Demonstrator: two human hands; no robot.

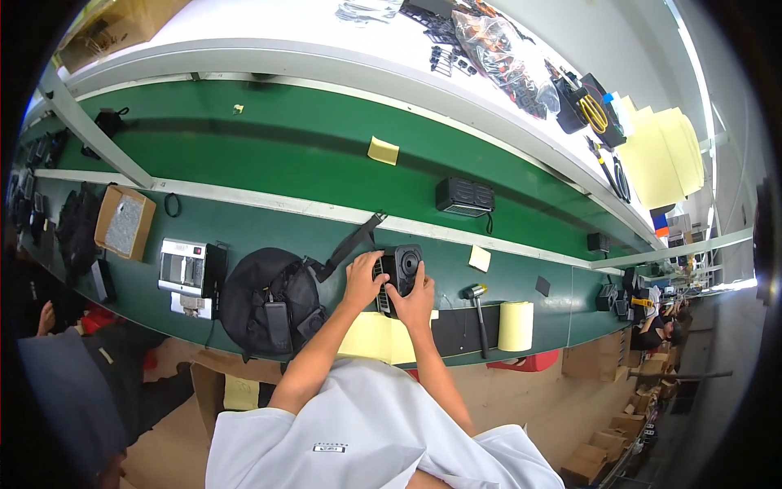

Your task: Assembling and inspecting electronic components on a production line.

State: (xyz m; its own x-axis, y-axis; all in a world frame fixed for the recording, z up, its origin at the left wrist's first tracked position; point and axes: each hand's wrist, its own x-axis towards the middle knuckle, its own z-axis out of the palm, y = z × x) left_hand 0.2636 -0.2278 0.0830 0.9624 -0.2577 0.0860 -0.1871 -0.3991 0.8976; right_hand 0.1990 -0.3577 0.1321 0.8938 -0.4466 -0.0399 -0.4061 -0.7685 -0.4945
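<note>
Both my hands grip a black box-shaped device (409, 260) with a round ring on its face and ribs along one side. My left hand (363, 282) closes on its left side, thumb pressed near the ribs. The right hand (414, 300) wraps its lower right part. What the device is, I cannot tell. Beneath my wrists lies a yellow sheet (378, 339) at the bench edge. Left of the hands sits a round black bag (259, 281) with a strap (350, 247) and a small black device (278, 326) on it.
To the right lie a hammer (481, 322), a yellow roll (516, 326) and a black mat (456, 330). A silver-black machine (189, 269) and an open carton (140, 236) stand left. A black ribbed box (465, 196) sits beyond the hands, below a white shelf (342, 69). Another person (73, 391) is at left.
</note>
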